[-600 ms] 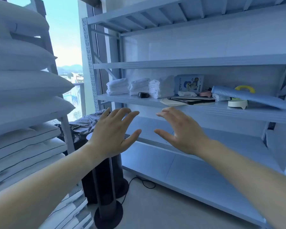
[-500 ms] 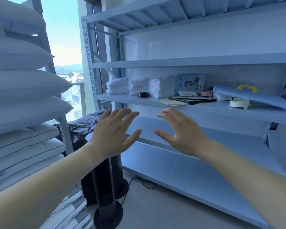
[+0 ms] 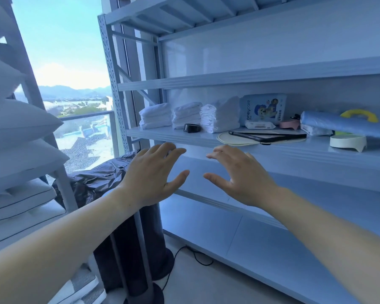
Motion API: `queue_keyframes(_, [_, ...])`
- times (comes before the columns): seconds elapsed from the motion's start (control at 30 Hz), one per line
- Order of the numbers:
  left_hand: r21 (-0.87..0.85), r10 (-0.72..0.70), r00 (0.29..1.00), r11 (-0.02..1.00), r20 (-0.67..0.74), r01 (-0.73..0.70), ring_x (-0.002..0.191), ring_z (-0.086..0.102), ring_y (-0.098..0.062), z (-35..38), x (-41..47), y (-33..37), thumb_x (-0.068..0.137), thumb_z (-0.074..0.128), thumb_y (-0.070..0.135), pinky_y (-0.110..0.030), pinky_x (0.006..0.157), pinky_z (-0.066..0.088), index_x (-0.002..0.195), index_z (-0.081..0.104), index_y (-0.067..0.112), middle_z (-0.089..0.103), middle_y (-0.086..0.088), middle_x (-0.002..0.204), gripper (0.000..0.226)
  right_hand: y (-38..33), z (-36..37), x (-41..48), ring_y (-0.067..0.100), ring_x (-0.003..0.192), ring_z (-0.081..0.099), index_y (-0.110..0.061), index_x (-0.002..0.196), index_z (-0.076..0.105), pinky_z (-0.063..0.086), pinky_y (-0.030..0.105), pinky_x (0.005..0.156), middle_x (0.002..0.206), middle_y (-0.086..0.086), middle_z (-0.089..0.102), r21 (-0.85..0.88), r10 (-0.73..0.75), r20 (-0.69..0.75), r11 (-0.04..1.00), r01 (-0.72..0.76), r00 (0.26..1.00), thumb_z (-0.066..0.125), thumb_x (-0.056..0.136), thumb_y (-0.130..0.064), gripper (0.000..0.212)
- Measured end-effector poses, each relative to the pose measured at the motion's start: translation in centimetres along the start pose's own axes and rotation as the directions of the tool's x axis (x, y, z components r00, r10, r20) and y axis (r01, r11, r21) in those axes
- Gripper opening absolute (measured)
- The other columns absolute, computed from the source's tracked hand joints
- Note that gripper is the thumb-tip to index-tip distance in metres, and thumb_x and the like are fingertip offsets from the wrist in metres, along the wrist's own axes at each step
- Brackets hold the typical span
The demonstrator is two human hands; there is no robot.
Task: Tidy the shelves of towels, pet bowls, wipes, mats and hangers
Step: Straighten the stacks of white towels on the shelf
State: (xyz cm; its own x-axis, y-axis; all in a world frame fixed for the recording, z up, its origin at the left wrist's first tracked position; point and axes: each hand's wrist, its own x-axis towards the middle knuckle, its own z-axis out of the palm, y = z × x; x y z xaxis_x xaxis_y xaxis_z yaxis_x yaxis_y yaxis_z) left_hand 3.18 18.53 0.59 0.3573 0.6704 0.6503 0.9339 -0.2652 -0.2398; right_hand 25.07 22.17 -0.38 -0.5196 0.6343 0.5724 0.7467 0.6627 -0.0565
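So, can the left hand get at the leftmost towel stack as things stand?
Probably yes. The left hand is open and empty, held below the shelf; the leftmost towel stack sits near its front edge with nothing before it. How far the arm must stretch is uncertain.

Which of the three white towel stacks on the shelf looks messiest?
The rightmost stack, next to the blue pack: its crumpled layers rise taller, while the left stack and middle stack lie flat and neat.
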Motion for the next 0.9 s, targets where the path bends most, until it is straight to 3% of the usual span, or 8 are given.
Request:
queue_keyframes(0.27, [-0.038, -0.01, 0.999, 0.999, -0.048, 0.008, 0.09, 0.063, -0.022, 6.5, 7.6, 1.6, 0.088, 0.033, 0.052, -0.034, 0.079, 0.049, 0.119, 0.059, 0.017, 0.064, 0.002, 0.104, 0.053, 9.0, 1.3, 3.2, 0.005, 0.114, 0.044, -0.026, 0.124, 0.052, 0.035, 0.022, 0.088, 0.122, -0.013, 0.05, 0.171, 0.07, -0.01, 0.983, -0.067, 0.998, 0.039, 0.088, -0.06, 0.051])
queue_keyframes(0.5, [-0.083, -0.056, 0.998, 0.995, -0.015, 0.054, 0.091, 0.062, -0.019, 11.0, 9.8, 1.6, 0.088, 0.033, 0.052, -0.029, 0.077, 0.044, 0.116, 0.061, 0.021, 0.064, 0.006, 0.103, 0.049, 13.5, 4.9, 5.0, 0.003, 0.112, 0.044, -0.028, 0.122, 0.052, 0.038, 0.026, 0.091, 0.12, -0.016, 0.051, 0.206, 0.052, 0.018, 0.977, -0.054, 0.999, 0.026, 0.08, -0.069, 0.064])
queue_keyframes(0.67, [-0.105, -0.095, 0.994, 0.989, 0.049, 0.1, 0.094, 0.062, -0.018, 14.7, 10.4, -0.6, 0.089, 0.032, 0.053, -0.028, 0.077, 0.041, 0.114, 0.061, 0.023, 0.064, 0.008, 0.104, 0.049, 15.2, 8.4, 7.6, 0.004, 0.112, 0.046, -0.027, 0.122, 0.053, 0.039, 0.027, 0.094, 0.12, -0.015, 0.051, 0.243, 0.047, 0.077, 0.968, -0.064, 0.996, 0.043, 0.09, -0.059, 0.046])
queue_keyframes(0.9, [-0.132, -0.159, 0.984, 0.977, 0.082, 0.169, 0.093, 0.061, -0.015, 21.2, 12.1, -6.0, 0.089, 0.033, 0.053, -0.025, 0.077, 0.037, 0.108, 0.064, 0.026, 0.063, 0.01, 0.102, 0.046, 16.7, 14.3, 14.2, -0.003, 0.107, 0.048, -0.028, 0.119, 0.056, 0.043, 0.026, 0.092, 0.116, -0.019, 0.054, 0.274, 0.004, 0.165, 0.96, -0.05, 0.986, 0.048, 0.09, -0.05, 0.037])
